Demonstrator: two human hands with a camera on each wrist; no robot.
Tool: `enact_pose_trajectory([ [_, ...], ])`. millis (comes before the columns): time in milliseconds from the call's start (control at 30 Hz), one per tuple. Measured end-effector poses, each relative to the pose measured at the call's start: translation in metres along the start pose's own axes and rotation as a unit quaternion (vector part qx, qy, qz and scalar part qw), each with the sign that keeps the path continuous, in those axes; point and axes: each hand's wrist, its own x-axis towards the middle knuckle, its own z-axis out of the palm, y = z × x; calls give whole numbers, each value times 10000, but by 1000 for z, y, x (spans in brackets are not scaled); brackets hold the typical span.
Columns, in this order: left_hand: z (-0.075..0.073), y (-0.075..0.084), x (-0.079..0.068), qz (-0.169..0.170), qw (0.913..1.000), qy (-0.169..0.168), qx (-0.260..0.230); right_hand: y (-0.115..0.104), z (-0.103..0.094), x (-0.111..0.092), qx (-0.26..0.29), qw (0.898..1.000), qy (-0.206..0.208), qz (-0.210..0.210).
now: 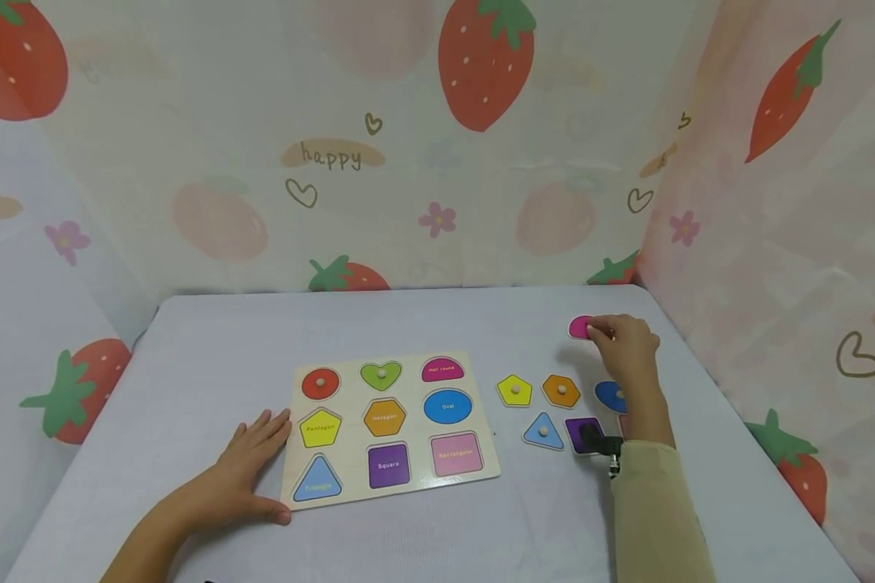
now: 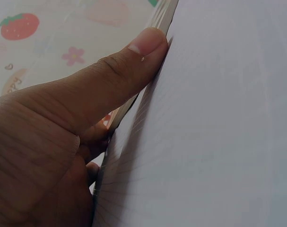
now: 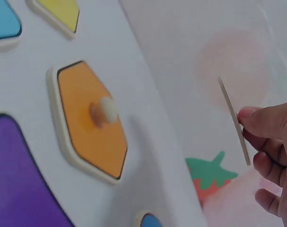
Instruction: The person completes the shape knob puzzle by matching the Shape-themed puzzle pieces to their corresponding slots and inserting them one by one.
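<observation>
My right hand (image 1: 627, 352) pinches a magenta half-round puzzle piece (image 1: 578, 327) above the far right of the table. In the right wrist view, the same piece (image 3: 234, 120) is seen edge-on between thumb and fingers. My left hand (image 1: 244, 470) lies at the left edge of the wooden shape board (image 1: 353, 423), its fingers spread and thumb at the near corner. The left wrist view shows the thumb (image 2: 150, 42) against the board's edge. A knobbed red circle (image 1: 321, 384) and green heart (image 1: 382, 375) sit in the board; its other shapes carry printed names.
Right of the board lie a yellow pentagon (image 1: 514, 390), orange hexagon (image 1: 561, 391), light-blue triangle (image 1: 543, 433), purple square (image 1: 578, 436) and blue oval (image 1: 608, 395). A pink piece (image 1: 623, 425) is partly hidden by my right arm. Strawberry-print cloth (image 1: 408, 178) surrounds the white table.
</observation>
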Motion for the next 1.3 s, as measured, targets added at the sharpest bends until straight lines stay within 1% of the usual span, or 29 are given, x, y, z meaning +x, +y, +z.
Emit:
enact_pose_trajectory([
  [267, 1, -3, 1, 11, 10000, -15, -47, -21, -7, 2, 59, 9987, 134, -497],
  [433, 2, -5, 1, -37, 10000, -25, -23, -37, -10, 0, 125, 9971, 108, -745],
  [600, 2, -5, 1, -58, 10000, -10, -2, -57, -8, -2, 359, 9948, 44, -949],
  [733, 2, -5, 1, -70, 10000, 1, 30, -77, -1, -6, 401, 9933, -122, -1081],
  [967, 4, -7, 2, -75, 10000, -16, -1, -108, 18, -13, 269, 9905, -614, -1198],
  [1100, 4, -7, 2, -35, 10000, -2, 3, -123, 26, -20, 213, 9893, -782, -1212],
  [1300, 3, -8, 1, 45, 10000, 45, 57, -145, 35, -28, 294, 9880, -955, -1174],
])
